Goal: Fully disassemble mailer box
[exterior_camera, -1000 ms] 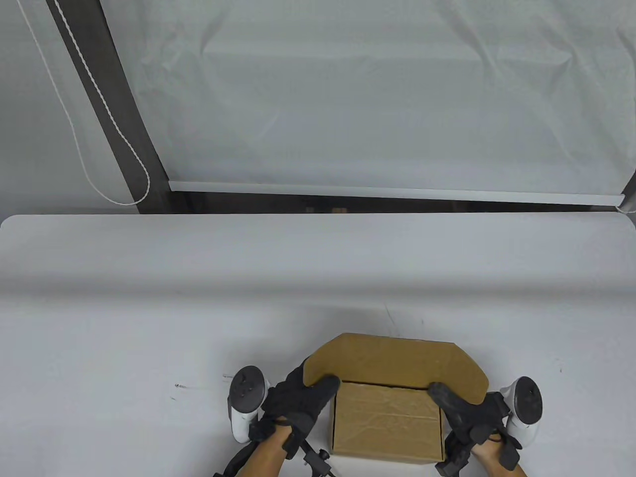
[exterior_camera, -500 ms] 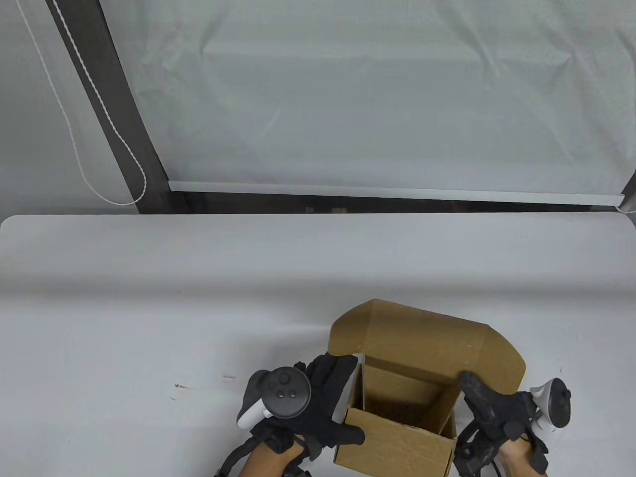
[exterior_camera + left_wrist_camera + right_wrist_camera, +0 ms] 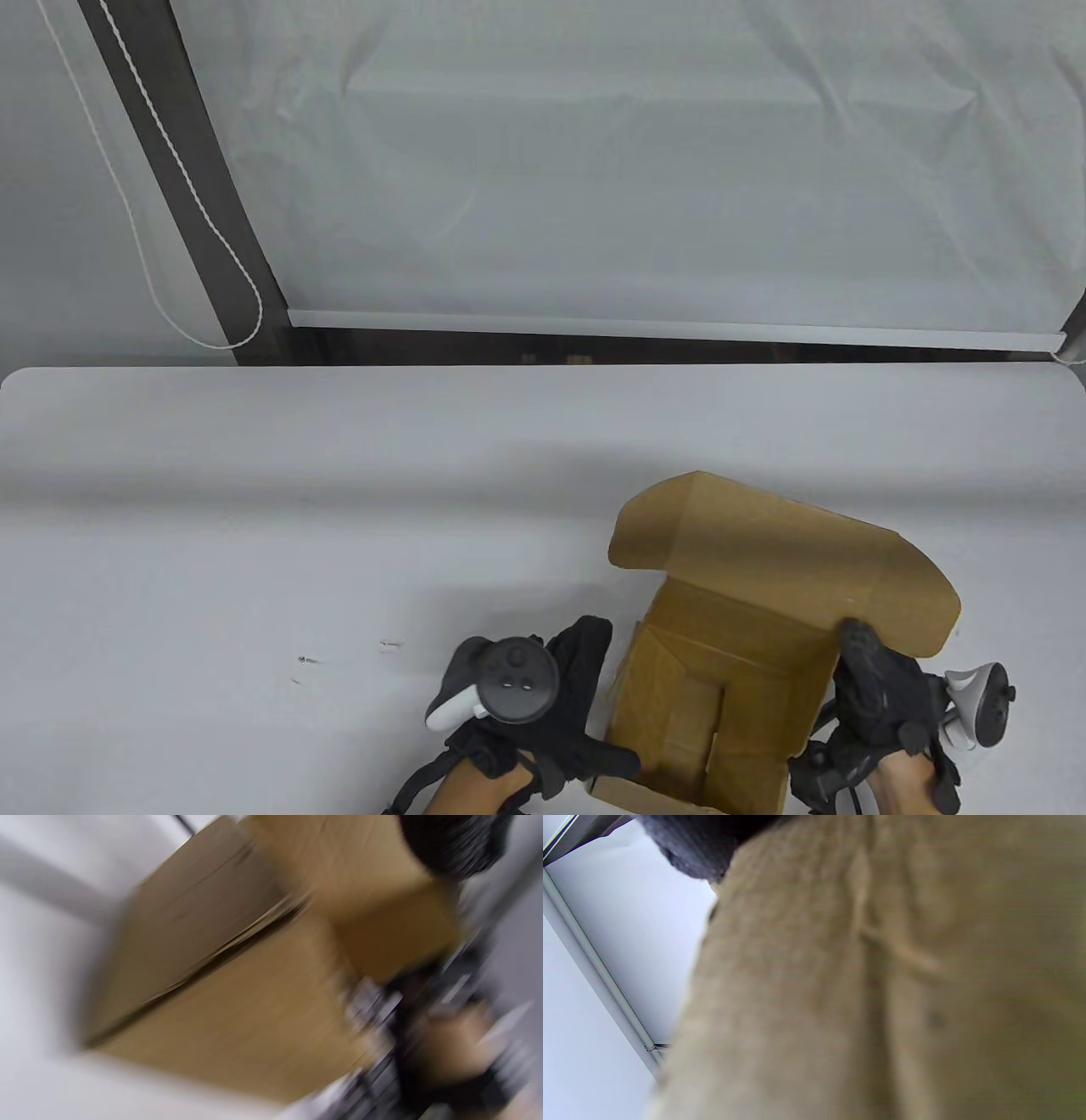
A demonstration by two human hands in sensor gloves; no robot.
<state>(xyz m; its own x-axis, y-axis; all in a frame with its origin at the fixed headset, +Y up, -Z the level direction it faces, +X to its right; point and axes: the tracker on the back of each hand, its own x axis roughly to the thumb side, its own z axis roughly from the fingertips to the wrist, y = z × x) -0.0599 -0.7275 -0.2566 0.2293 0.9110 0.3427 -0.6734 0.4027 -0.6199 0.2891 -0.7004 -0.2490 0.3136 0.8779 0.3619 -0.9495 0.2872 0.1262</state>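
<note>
Two hands on one box (image 3: pixel 730 679), and it sits at the table's (image 3: pixel 254 526) near edge, around five o'clock in the table view, turned at an angle with its mouth facing up. Lid (image 3: pixel 789 560) is thrown back toward twelve o'clock, rounded ear flaps sticking out at ten and two. You can see straight down into the brown interior, with a folded inner panel lying against the floor.

Left hand (image 3: pixel 560 696) is at the box's nine o'clock side, fingers (image 3: pixel 590 649) stretched flat along the outer wall, thumb (image 3: pixel 607 758) reaching across to the near corner at seven o'clock. So that hand braces the wall between fingers and thumb. Its tracker (image 3: pixel 501 683) rides on the back, facing up.

Right hand (image 3: pixel 882 696) is over at three o'clock, pressed to the box's right wall, one fingertip (image 3: pixel 857 635) hooked up at the top rim right where the lid hinges. Whether the remaining fingers curl around the wall, I can't tell; the cardboard hides them. Tracker (image 3: pixel 984 705) pokes out to the side.

Left wrist view is badly smeared: cardboard (image 3: pixel 237 984) fills the middle, a dark glove fingertip (image 3: pixel 454 840) at one o'clock lying on it. Right wrist view is nearly all cardboard (image 3: pixel 882 984) too, very close, with a bit of glove (image 3: pixel 695 844) at eleven o'clock touching its edge.
</note>
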